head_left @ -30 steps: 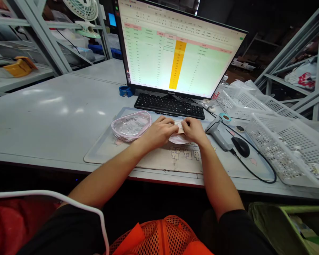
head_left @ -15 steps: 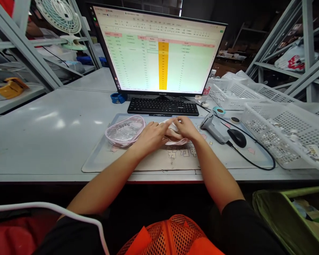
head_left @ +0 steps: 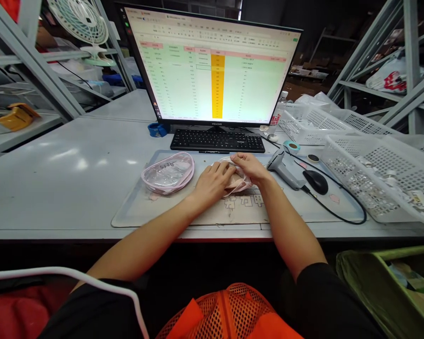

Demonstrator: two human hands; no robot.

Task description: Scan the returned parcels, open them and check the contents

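Both hands work at a small pale pink and white pouch-like item [head_left: 237, 184] on the desk mat. My right hand [head_left: 250, 165] grips its upper right edge with bent fingers. My left hand [head_left: 214, 181] lies over its left side, the fingertips curled at its opening and partly hidden. Something tan shows inside between the hands; its kind cannot be made out. Left of my left hand rests a clear oval plastic pouch [head_left: 167, 174] with pink trim and handwritten marks, holding clear plastic.
A keyboard [head_left: 217, 141] and a lit monitor [head_left: 215, 70] stand behind the hands. To the right are a grey barcode scanner [head_left: 286, 172] with a looping cable, a black mouse [head_left: 315, 182], a tape roll [head_left: 291, 146] and white mesh baskets [head_left: 374, 179]. The desk mat [head_left: 198, 216] lies underneath.
My left hand has drawn its fingers back and bent them more over the pink pouch. My right hand has shifted slightly right along its edge, and more of the opening shows.
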